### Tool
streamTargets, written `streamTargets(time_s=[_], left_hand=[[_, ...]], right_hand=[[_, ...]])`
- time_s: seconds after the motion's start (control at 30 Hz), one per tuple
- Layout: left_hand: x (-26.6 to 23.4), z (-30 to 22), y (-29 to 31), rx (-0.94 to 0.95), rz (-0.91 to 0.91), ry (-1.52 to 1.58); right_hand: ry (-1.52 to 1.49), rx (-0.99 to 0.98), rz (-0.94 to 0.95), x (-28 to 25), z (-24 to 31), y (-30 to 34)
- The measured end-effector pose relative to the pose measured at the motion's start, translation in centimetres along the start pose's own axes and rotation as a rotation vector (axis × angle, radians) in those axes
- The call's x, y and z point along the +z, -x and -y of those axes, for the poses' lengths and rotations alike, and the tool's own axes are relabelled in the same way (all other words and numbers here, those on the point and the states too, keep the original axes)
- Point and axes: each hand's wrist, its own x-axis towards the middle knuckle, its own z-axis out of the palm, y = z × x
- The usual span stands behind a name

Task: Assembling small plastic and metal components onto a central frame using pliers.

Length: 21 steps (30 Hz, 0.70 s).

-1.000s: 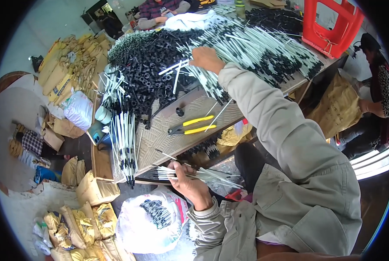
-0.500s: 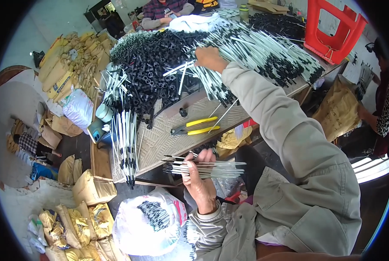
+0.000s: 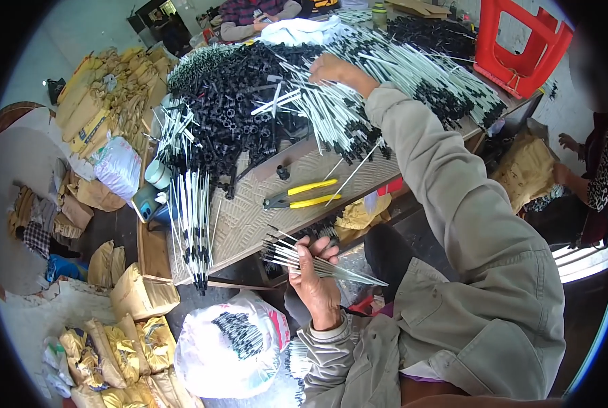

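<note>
My left hand (image 3: 316,285) is closed round a bundle of thin white rods with black ends (image 3: 287,255). The bundle tilts, its black ends up to the left and its pale ends down to the right. My right hand (image 3: 341,71) reaches far across the table, at the upper edge of a big heap of similar white rods with black tips (image 3: 338,112). Its fingers are curled down on the heap, and whatever they grip is hidden. Left of that hand lies a large pile of small black plastic parts (image 3: 239,102).
Yellow-handled pliers (image 3: 310,194) lie on the table (image 3: 249,211). A sheaf of rods (image 3: 193,224) overhangs its near left edge. A plastic bag (image 3: 232,347) holding rods stands below. A red stool (image 3: 521,47) rests at the far right. Other people sit at the far side and right.
My right hand has shifted up and slightly right over the heap, and rods lie rearranged beneath it. The bundle in my left hand has turned, its pale ends now pointing lower.
</note>
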Motion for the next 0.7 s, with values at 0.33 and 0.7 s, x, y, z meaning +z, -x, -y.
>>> streamTargets(time_s=[0.33,0.7], left_hand=[[1.1,0.9,0.3,-0.033,0.025,-0.030],[2.1,1.7,1.4,-0.081,0.064,-0.080]], right_hand=[[0.332,0.009,-0.525,-0.9,3.0,2.9],[0.097,-0.536,-1.004,-6.8,3.9,-2.3]])
